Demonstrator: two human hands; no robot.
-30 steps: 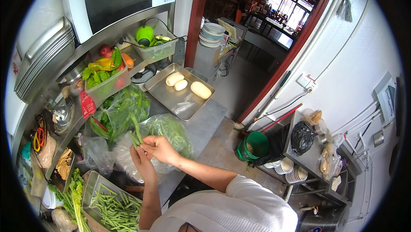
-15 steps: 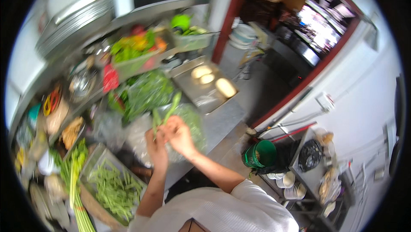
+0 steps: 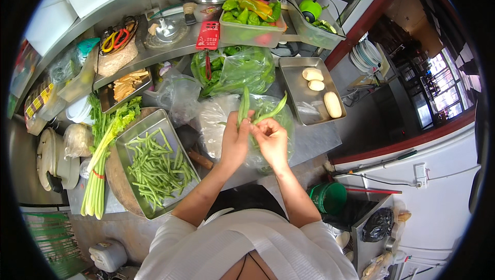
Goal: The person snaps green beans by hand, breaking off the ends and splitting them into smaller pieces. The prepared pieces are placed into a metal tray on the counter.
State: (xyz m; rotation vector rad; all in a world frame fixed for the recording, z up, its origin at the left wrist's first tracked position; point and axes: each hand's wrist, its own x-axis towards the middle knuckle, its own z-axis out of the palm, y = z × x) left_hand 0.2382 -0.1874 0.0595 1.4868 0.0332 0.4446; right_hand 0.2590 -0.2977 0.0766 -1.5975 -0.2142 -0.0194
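My left hand is closed around an upright green bean, thumb and fingers pinched together. Another green bean slants up to the right from my right hand, whose fingers pinch it. The two hands meet at the fingertips, above a clear plastic bag with green contents. To the left, a metal tray holds many short pieces of green bean.
Celery lies left of the tray, partly over a round wooden board. Behind the hands are a bag of green peppers and a steel tray with three pale, peeled pieces. A green bucket stands at the right.
My view has turned, so the counter appears rotated and further right; the blur is gone. Both hands stay together with the beans, which now spread further apart.
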